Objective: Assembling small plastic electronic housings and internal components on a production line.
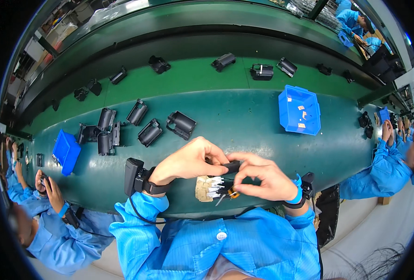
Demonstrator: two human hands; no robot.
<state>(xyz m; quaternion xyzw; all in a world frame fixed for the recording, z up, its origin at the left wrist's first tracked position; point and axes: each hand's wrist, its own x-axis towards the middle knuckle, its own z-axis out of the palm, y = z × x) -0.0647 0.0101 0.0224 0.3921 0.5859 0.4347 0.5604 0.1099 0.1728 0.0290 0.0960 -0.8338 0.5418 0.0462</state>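
Close to the table's near edge, my left hand point(193, 159) and my right hand point(263, 179) meet over a small black plastic part point(233, 166). Fingers of both hands are closed on it, one hand at either end, and they cover much of its outline. Just below lies a tan piece of paper or card point(202, 188) bearing several thin white strips point(215, 186). Beside the strips, under my right fingers, is a small orange-and-black object point(233, 192); its kind is partly hidden. Each of my wrists wears a strap with a black device.
Several black plastic housings point(182, 124) lie on the green table left of centre. More housings point(223, 62) stand along the raised green strip behind. A blue bin point(287, 122) with small tan pieces is at right, another blue bin point(72, 157) at left. Co-workers sit on both sides.
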